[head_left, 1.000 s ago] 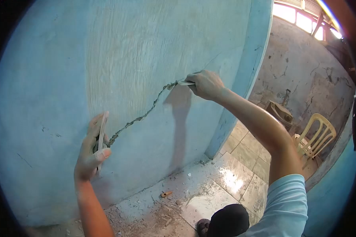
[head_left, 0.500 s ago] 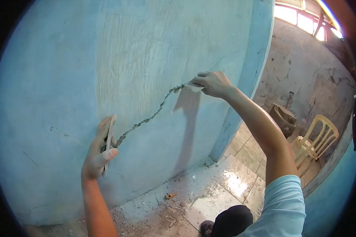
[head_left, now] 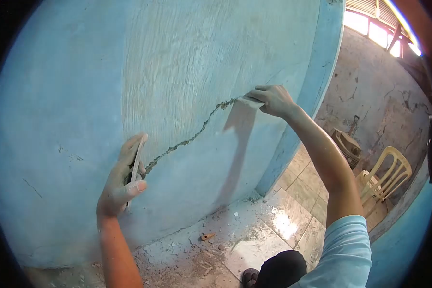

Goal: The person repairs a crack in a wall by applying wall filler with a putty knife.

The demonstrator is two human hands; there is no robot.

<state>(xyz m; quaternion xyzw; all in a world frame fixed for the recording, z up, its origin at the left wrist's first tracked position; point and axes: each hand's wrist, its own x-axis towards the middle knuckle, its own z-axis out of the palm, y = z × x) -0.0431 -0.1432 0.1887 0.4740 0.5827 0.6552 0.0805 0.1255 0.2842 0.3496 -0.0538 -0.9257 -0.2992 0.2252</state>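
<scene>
A jagged crack runs diagonally up a blue wall. At its upper right end, my right hand pinches a thin, pale flat scraper against the wall, and a shadow falls below it. Near the lower left end of the crack, my left hand grips a thin, flat plate seen edge-on, with the thumb in front and the fingers behind. Part of what this hand holds is hidden by its fingers.
Debris and a small orange-brown piece lie on the tiled floor at the wall's foot. A cream plastic chair and a dark bulky object stand at the right, beyond the wall's edge.
The view has shifted slightly, so the wall's edge appears farther right. My right hand and its scraper appear a little farther right; my left hand keeps its grip near the crack's lower end.
</scene>
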